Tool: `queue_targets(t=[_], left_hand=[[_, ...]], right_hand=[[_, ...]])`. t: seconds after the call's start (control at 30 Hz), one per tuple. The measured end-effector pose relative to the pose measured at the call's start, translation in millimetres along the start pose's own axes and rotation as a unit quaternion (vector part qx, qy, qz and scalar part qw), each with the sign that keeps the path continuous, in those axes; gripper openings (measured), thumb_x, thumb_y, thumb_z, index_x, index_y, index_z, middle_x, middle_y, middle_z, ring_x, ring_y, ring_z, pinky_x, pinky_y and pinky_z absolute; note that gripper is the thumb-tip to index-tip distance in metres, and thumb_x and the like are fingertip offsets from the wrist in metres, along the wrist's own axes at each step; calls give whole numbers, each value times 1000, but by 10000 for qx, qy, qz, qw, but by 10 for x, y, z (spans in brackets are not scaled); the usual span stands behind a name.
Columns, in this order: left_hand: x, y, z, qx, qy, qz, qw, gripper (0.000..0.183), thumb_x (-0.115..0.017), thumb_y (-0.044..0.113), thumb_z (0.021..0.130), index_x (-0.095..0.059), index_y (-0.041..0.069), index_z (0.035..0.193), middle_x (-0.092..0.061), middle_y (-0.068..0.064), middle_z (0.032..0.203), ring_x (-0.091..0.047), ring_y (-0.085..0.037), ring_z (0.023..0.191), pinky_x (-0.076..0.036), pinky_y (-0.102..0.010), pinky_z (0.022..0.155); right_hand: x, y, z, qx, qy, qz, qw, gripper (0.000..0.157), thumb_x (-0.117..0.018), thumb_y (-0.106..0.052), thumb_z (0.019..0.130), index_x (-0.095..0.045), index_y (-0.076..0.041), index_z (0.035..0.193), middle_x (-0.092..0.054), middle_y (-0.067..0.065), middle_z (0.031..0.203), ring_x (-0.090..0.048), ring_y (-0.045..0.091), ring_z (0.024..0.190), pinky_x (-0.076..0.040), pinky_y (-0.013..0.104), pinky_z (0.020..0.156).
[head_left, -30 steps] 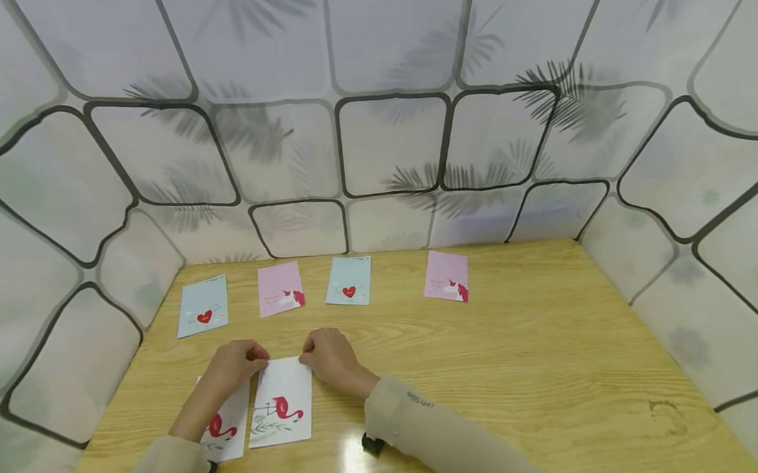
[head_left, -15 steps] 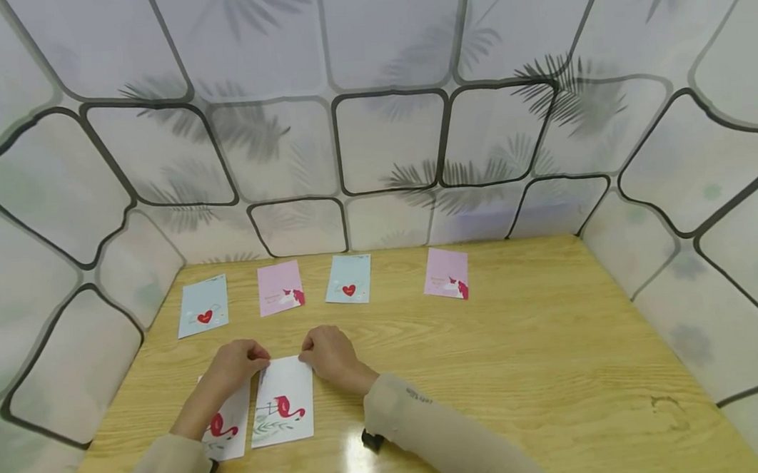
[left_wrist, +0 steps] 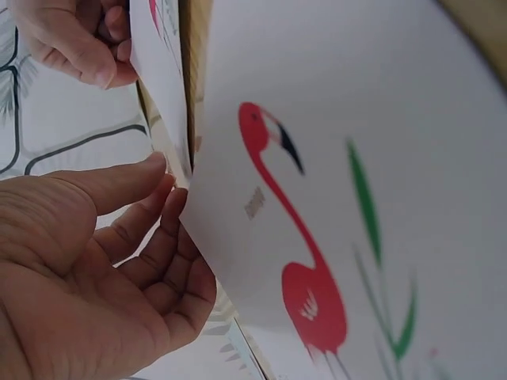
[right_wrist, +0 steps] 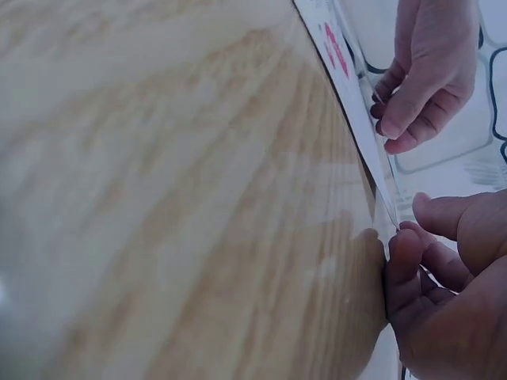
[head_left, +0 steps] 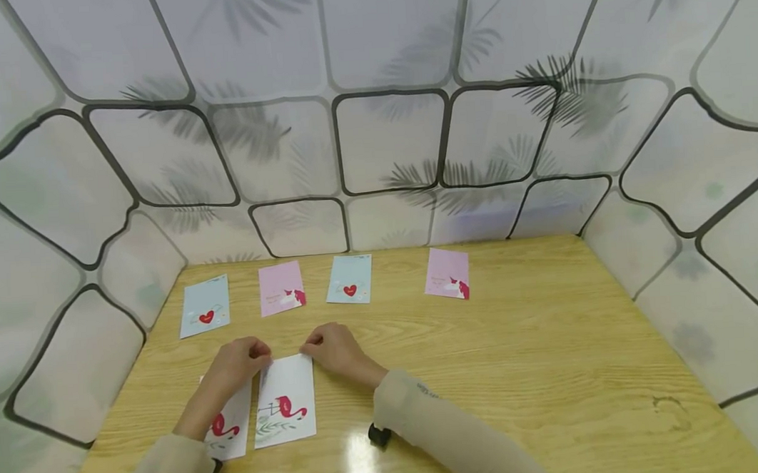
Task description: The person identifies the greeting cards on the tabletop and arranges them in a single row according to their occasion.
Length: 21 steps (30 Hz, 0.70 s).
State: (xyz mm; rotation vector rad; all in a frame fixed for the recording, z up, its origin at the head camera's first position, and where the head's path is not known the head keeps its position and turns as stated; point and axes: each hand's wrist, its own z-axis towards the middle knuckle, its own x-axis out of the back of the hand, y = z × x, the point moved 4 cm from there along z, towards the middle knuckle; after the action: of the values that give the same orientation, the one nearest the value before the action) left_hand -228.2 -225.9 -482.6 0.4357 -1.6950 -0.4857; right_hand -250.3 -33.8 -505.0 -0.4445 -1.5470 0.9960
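In the head view, two white cards with red flamingos lie side by side at the front left. At the top left corner of the right-hand flamingo card (head_left: 286,402) my left hand (head_left: 234,365) has its thumb and fingertips together. The left forearm partly covers the other flamingo card (head_left: 231,424), which looms large in the left wrist view. My right hand (head_left: 336,349) holds the top right corner of the right-hand card between thumb and index finger. In the right wrist view that card's corner reaches the right hand's (right_wrist: 444,269) fingertips; the thumb looks slightly raised.
Along the back of the wooden table (head_left: 521,372) lie a left blue heart card (head_left: 204,303), a left pink unicorn card (head_left: 281,284), another blue heart card (head_left: 349,274) and another pink unicorn card (head_left: 446,269). Patterned fabric walls (head_left: 387,143) enclose the table's back and sides.
My right hand and forearm have shifted slightly right and away from me at the card's corner. The left hand and the cards have hardly moved.
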Motion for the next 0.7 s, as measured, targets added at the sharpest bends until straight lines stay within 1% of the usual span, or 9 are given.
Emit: queue_targets(t=[0.03, 0.17, 0.27, 0.37, 0.43, 0.5, 0.63, 0.7], left_hand=[[5, 5, -2, -7, 26, 21, 10000, 15, -72, 9, 96, -71, -3, 105, -69, -9, 93, -60, -22, 82, -56, -42, 79], [33, 40, -21, -35, 99, 70, 9999, 20, -70, 12, 98, -70, -4, 109, -71, -11, 98, -61, -22, 83, -56, -44, 80], [57, 72, -39, -100, 176, 67, 9998, 23, -69, 14, 99, -69, -5, 112, -71, -12, 101, -61, -22, 84, -56, -44, 79], [79, 115, -60, -223, 248, 68, 9994, 25, -69, 16, 100, -69, -5, 114, -71, -12, 101, -62, -22, 84, -56, -43, 78], [93, 160, -77, -294, 272, 64, 9992, 26, -69, 17, 100, -68, -5, 115, -71, -12, 100, -62, -22, 84, -56, -43, 78], [103, 212, -94, -349, 270, 25, 9990, 27, -69, 18, 100, -68, -4, 116, -70, -12, 102, -62, -23, 86, -57, -44, 79], [132, 333, -107, -590, 335, -7, 9977, 28, -68, 18, 100, -68, -4, 118, -71, -13, 104, -65, -26, 91, -57, -46, 82], [150, 389, -103, -725, 403, -39, 9965, 28, -68, 18, 101, -68, -4, 119, -71, -13, 104, -65, -26, 91, -57, -45, 81]], right_hand=[[9, 11, 0, -1, -31, 90, 10000, 13, -76, -19, 96, -79, -9, 89, -68, -8, 79, -54, 2, 70, -47, 19, 65], [49, 41, -25, -187, -270, 671, 9972, 16, -72, -21, 99, -78, -6, 99, -66, -5, 77, -54, 4, 63, -46, 19, 58], [95, 51, -63, -353, -420, 1204, 9912, 19, -69, -21, 101, -75, -3, 105, -64, 1, 72, -55, 8, 57, -46, 20, 52], [171, 72, -110, -463, -489, 1547, 9857, 22, -67, -22, 103, -73, -2, 109, -65, 7, 73, -56, 12, 59, -46, 21, 52], [248, 98, -147, -465, -483, 1628, 9844, 24, -66, -24, 103, -73, -3, 111, -67, 9, 79, -57, 14, 62, -48, 22, 55], [346, 132, -187, -455, -461, 1732, 9828, 26, -65, -26, 104, -71, -2, 115, -70, 12, 88, -62, 19, 70, -53, 27, 61], [605, 178, -262, -427, -353, 1894, 9803, 31, -62, -27, 106, -68, -1, 121, -71, 16, 107, -68, 30, 89, -59, 39, 76], [736, 199, -286, -454, -282, 1964, 9791, 33, -61, -27, 106, -67, 0, 124, -71, 18, 111, -68, 33, 94, -60, 41, 80]])
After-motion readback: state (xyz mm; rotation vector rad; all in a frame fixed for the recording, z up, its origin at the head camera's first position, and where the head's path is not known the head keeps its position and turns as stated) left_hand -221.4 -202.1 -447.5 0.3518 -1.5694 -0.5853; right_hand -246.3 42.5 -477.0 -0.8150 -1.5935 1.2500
